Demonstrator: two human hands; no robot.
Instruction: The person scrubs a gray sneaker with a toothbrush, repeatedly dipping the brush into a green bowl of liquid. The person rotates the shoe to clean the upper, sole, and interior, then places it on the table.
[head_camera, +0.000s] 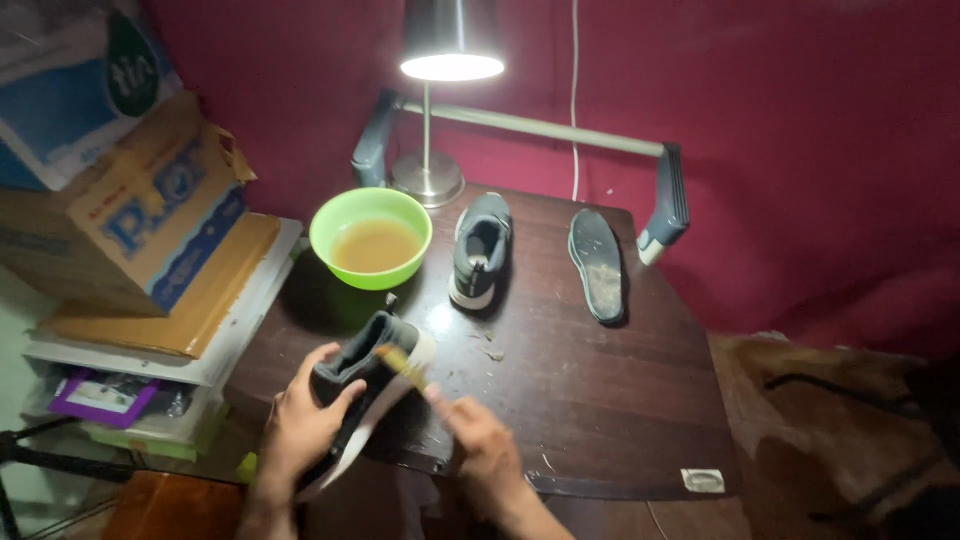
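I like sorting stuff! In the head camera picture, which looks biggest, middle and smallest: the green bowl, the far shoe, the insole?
1. Green bowl, clearly the biggest patch.
2 and 3. Far shoe and insole look close: the insole is a bit longer, the shoe wider. I would not rank them.

I am seeing a dark grey shoe (370, 385) with a white sole in my left hand (300, 425), and a yellowish brush (402, 365) blurring at my right hand (480, 440). The surface (590, 390) is showing dark reddish brown with pale flecks. On the far left a bright green bowl (371, 238) is holding murky tan liquid. A second grey shoe (481, 250) with a pale sole edge is lying beside it, and a dark grey insole (597, 265), dusted light, on the right. The lamp (445, 60) is shining silver. The wall (800, 130) is glowing deep crimson. The cardboard box (150, 215) is showing tan with blue print.
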